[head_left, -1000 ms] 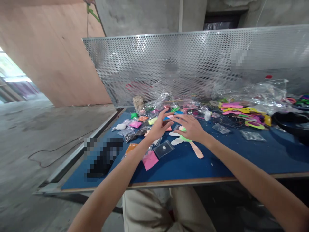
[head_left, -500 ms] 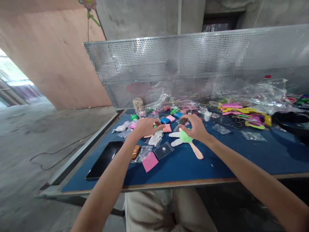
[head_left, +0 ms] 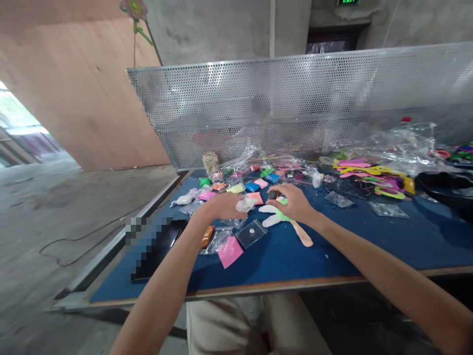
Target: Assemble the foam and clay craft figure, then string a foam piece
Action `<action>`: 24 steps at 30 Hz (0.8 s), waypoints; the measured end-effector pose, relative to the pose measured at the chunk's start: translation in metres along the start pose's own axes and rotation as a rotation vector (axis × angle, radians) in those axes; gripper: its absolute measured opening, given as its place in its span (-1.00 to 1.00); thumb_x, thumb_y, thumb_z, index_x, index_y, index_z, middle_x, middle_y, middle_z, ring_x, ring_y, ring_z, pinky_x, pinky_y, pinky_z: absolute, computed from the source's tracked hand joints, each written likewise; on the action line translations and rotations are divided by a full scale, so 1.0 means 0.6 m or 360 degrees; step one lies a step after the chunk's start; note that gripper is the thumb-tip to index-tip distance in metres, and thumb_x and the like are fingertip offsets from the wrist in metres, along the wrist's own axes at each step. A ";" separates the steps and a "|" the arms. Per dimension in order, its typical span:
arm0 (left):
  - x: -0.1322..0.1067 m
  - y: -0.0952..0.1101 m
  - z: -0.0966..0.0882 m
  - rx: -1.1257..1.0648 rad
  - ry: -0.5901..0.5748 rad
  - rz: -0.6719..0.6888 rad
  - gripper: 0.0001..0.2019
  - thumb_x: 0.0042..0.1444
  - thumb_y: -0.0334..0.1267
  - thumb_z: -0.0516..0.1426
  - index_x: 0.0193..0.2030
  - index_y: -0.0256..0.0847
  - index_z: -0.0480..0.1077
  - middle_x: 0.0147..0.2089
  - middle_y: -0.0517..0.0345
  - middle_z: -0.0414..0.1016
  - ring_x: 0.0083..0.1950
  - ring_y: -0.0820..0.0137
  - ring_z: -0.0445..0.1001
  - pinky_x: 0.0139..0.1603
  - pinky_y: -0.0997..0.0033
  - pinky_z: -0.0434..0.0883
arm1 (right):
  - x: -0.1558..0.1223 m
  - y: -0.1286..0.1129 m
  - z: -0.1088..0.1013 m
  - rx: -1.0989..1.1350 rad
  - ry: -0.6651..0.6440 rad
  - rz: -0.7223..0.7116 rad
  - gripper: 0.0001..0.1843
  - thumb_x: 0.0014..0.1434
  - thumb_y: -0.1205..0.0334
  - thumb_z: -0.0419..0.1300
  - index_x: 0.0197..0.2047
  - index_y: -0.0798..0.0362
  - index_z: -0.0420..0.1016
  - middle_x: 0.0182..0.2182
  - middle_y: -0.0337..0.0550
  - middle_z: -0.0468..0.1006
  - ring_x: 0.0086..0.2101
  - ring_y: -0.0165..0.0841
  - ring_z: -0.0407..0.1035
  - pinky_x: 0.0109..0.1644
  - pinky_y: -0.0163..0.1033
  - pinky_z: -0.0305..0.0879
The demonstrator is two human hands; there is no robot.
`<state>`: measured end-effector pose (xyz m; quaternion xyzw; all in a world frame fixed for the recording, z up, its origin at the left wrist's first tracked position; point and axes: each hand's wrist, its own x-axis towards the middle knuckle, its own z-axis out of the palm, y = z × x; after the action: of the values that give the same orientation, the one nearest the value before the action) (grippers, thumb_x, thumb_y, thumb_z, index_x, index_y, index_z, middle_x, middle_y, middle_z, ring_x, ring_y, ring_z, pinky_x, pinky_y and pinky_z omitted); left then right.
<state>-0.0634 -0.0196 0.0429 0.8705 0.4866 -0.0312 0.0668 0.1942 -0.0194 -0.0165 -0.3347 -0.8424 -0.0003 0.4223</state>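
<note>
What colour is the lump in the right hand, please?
The lump is dark grey; see the head view.

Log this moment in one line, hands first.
Left hand: holding white packet | Right hand: pinching small dark piece | Near right hand: green-and-white figure | Between forearms: pink square

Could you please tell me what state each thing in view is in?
Left hand: closed on a white packet
Right hand: pinching a small dark piece
Green-and-white figure: lying on the table, partly hidden by the right hand
Small clear bag: lying flat; cannot tell whether sealed
Pink square: lying flat
Black panel: lying flat, partly pixelated
Plastic wrapping: crumpled
Exit sign: lit, cut off at the top
</note>
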 end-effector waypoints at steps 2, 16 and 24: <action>-0.001 0.002 -0.003 0.0057 0.0112 -0.0007 -0.69 -0.01 -0.01 0.15 -0.21 -0.15 0.48 -0.26 0.07 0.57 -0.31 0.22 0.49 -0.36 0.36 0.27 | -0.001 0.001 0.002 0.0026 -0.0017 0.0090 -0.70 0.25 -0.09 0.19 -0.19 -0.01 0.47 -0.35 -0.15 0.57 -0.34 -0.27 0.41 -0.18 -0.17 0.28; -0.028 0.022 -0.017 0.0113 0.0164 -0.0296 -0.60 0.13 0.15 0.08 -0.23 -0.16 0.47 -0.22 0.00 0.58 -0.24 0.19 0.51 -0.27 0.31 0.32 | 0.002 0.003 0.001 0.0145 -0.0014 0.0048 -0.77 0.38 0.17 0.00 -0.02 -0.03 0.45 -0.13 -0.10 0.57 -0.13 -0.23 0.44 -0.08 -0.13 0.35; -0.068 -0.126 -0.002 -0.0069 0.0042 -0.0459 -0.56 0.02 0.16 0.11 -0.14 -0.13 0.49 -0.12 0.06 0.59 -0.15 0.22 0.54 -0.17 0.34 0.38 | 0.001 0.004 -0.006 0.0225 0.0051 0.0047 -0.65 0.38 0.19 -0.03 0.18 -0.10 0.35 0.05 -0.07 0.47 0.03 -0.19 0.38 0.08 -0.03 0.38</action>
<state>-0.1494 -0.0148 0.0426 0.7902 0.6081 -0.0185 0.0739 0.1979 -0.0180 -0.0147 -0.3166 -0.8284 0.0599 0.4583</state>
